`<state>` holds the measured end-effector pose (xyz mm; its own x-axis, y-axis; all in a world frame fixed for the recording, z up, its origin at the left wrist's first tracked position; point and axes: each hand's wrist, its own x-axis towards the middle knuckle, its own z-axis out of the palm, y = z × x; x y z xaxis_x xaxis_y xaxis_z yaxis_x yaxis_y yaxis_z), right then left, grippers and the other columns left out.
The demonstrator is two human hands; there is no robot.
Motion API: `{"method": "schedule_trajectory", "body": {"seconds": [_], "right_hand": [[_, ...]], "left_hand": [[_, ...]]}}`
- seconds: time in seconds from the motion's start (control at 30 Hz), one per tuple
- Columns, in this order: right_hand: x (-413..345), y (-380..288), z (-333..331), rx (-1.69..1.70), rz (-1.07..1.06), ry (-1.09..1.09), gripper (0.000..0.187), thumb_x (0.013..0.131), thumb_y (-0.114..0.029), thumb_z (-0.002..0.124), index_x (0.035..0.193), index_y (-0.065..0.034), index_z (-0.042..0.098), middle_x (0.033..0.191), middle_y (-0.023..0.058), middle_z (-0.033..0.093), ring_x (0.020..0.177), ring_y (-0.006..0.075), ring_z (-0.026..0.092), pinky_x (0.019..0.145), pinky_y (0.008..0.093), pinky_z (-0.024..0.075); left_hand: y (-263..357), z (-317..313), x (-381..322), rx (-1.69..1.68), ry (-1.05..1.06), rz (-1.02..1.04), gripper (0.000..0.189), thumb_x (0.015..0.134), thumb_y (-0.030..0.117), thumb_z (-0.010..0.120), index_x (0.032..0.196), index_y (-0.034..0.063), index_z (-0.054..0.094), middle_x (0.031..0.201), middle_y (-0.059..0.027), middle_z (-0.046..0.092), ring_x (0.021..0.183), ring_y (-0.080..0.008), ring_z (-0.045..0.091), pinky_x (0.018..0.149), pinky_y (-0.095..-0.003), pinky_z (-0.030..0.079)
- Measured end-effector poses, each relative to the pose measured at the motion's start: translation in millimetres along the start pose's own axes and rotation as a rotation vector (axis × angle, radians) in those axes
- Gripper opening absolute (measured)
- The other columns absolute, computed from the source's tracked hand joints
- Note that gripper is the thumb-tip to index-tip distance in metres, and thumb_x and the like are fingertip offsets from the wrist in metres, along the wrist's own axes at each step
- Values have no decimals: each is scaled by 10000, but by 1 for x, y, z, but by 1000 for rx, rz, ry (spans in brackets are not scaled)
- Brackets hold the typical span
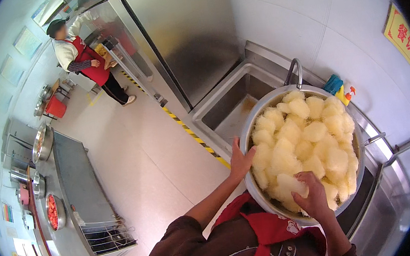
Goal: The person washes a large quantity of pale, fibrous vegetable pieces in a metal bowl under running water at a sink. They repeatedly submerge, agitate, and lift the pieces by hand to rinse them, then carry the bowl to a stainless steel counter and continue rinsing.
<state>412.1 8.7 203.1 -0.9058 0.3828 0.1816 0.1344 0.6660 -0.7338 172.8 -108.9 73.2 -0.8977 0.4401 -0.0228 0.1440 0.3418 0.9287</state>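
Observation:
A large round stainless steel basin (249, 183) is in front of me, over the metal sink unit and close to my apron. It is heaped with pale yellow, stringy clumps (315, 130) that look like nests of thin dried noodles. My left hand (242, 158) grips the basin's left rim, thumb over the edge and fingers along the outside. Over the near part of the heap, my right hand (313, 195) has its thumb and fingers around one pale stringy clump (289, 186). The basin's underside and whatever supports it are hidden.
Behind the basin are a sink bowl (230, 121), a curved faucet (299, 70) and a spray bottle (345, 95). A person in a red apron (85, 62) stands beyond a glass door (123, 42). At left, a steel counter (81, 172) bears a bowl of red pieces (52, 211).

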Motion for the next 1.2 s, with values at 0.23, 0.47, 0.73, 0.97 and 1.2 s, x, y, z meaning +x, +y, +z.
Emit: {"method": "schedule_trajectory", "body": {"seconds": [0.23,0.47,0.73,0.97,1.2], "right_hand": [[-18,6,49,-329,-88,-527,571,862,-289,637,1374,-95,473,1099,175,616,1014,350,587,876,422,498],[18,-13,17,-339,-131,-591,509,795,-365,710,1245,-150,610,1367,101,517,1311,340,418,1062,461,380],[43,2,33,-734,-515,-692,572,647,-413,799,1190,-298,663,1521,7,358,1471,364,115,1138,666,68],[62,-5,32,-886,-653,-734,830,573,-489,818,1337,-312,548,1556,77,286,1470,375,115,1120,700,43],[55,6,54,-935,-610,-709,1090,510,-531,831,1463,-247,386,1558,117,267,1467,366,134,1117,702,69]], "left_hand": [[-21,1,-2,-605,-137,-206,538,930,245,644,1366,10,435,1267,-90,560,1125,-173,537,973,-298,422],[-27,7,-14,-480,-56,-277,488,943,308,620,1309,9,498,1143,-81,615,1030,-157,560,916,-297,442],[-30,7,-11,-395,-54,-229,473,948,334,601,1282,10,515,1113,-102,630,1008,-173,575,908,-311,446],[-20,5,-16,-292,3,-201,430,962,330,576,1241,5,550,1082,-110,648,987,-191,590,895,-331,460],[-33,10,-14,-315,8,-173,426,959,315,578,1249,4,554,1076,-126,659,975,-199,605,880,-332,470]]}}
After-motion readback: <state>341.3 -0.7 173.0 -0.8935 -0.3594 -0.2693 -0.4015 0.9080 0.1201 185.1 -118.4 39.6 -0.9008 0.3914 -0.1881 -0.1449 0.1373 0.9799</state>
